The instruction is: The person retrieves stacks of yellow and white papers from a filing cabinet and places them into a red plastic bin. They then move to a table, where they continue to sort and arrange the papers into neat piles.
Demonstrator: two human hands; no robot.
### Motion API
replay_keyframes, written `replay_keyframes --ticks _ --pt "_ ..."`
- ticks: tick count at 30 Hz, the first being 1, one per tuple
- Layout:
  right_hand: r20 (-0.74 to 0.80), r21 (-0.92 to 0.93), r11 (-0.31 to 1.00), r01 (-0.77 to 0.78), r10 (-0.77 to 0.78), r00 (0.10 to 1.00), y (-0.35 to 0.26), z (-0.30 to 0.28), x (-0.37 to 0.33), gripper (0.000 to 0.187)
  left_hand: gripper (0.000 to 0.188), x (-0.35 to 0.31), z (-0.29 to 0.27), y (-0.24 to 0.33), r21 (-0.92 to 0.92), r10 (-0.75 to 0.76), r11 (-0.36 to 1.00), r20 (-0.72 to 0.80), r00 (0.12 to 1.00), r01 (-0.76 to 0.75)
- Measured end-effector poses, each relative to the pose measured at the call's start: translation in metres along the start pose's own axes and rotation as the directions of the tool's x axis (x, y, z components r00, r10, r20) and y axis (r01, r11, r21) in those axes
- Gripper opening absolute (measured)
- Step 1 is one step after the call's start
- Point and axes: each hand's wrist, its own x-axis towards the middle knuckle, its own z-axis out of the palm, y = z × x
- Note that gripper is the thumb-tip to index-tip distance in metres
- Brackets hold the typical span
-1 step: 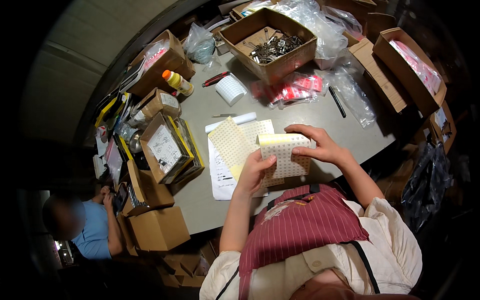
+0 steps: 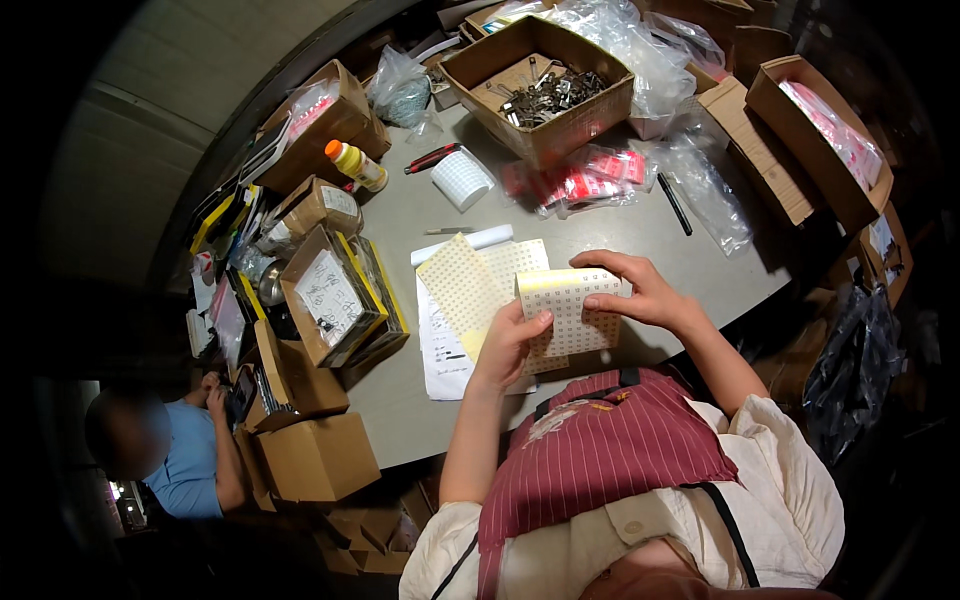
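Note:
Between both hands I hold a sheet of small printed stickers point(image 2: 570, 318), its yellow-edged top curled over. My left hand point(image 2: 510, 343) pinches the sheet's left edge with the thumb on its face. Along the upper right, my right hand point(image 2: 640, 290) grips it, thumb across the front and fingers behind. Just left of the held sheet, more yellowish sticker sheets point(image 2: 462, 285) lie overlapping on the table. Beneath them is a white paper with handwriting point(image 2: 440, 365).
A cardboard box of metal clips point(image 2: 550, 95) stands at the back, with red-and-clear plastic packets point(image 2: 590, 180) before it. Nearby lie a label roll point(image 2: 462, 180), a black pen point(image 2: 674, 205) and an orange-capped bottle point(image 2: 356, 165). Boxes point(image 2: 335, 300) line the left; a person in blue point(image 2: 190, 455) sits beyond.

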Motion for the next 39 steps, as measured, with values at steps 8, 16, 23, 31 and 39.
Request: replay_keyframes --ticks 8,16,23,31,39 --pt "-0.131 0.086 0.992 -0.096 0.107 0.986 0.002 0.006 -0.007 0.031 0.054 0.000 -0.007 0.010 0.264 0.277 0.939 -0.199 0.940 -0.220" --pt "0.003 0.443 0.869 -0.221 0.244 0.970 0.007 0.019 -0.010 0.023 0.040 -0.002 0.010 0.015 0.213 0.175 0.968 -0.187 0.967 -0.134" --pt "-0.139 0.060 0.998 0.006 0.003 0.990 -0.007 0.013 0.000 0.027 0.015 -0.009 0.019 0.010 0.627 0.504 0.740 -0.274 0.819 -0.245" --pt "-0.018 0.496 0.841 -0.215 0.257 0.966 -0.009 0.016 -0.004 0.027 0.018 -0.014 0.012 0.002 0.607 0.543 0.739 -0.277 0.793 -0.294" --pt "-0.038 0.392 0.896 -0.210 0.244 0.969 -0.008 0.019 -0.008 0.025 0.019 -0.014 0.023 0.006 0.380 0.433 0.865 -0.239 0.869 -0.327"
